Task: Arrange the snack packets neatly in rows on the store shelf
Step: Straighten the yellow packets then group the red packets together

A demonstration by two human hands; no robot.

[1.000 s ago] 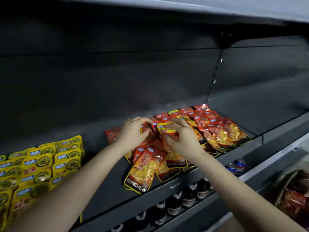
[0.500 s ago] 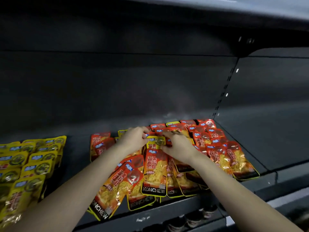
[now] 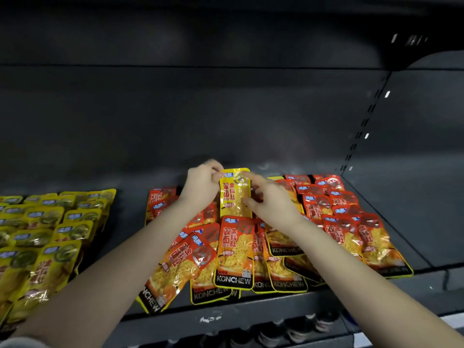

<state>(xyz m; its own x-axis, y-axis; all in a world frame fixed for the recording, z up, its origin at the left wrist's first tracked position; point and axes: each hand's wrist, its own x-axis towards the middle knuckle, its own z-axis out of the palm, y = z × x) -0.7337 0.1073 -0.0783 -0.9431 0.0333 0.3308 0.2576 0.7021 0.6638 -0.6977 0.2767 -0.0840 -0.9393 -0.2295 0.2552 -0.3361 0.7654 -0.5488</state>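
The left forearm [image 3: 105, 267] and the right forearm [image 3: 351, 262] are shown bare, uncovered from the wrists down to the view's lower edge. The left hand [image 3: 200, 183] and the right hand [image 3: 270, 199] are likewise seen bare. A small patch of grey cloth, likely a sleeve edge [image 3: 11, 344], is glimpsed at the lower left corner

orange packet [image 3: 234, 254] | bottom band | "KONCHEW"

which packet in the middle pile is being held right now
The yellow packet at the pile's back, pinched between the left hand and right hand; the red packets around it lie flat.
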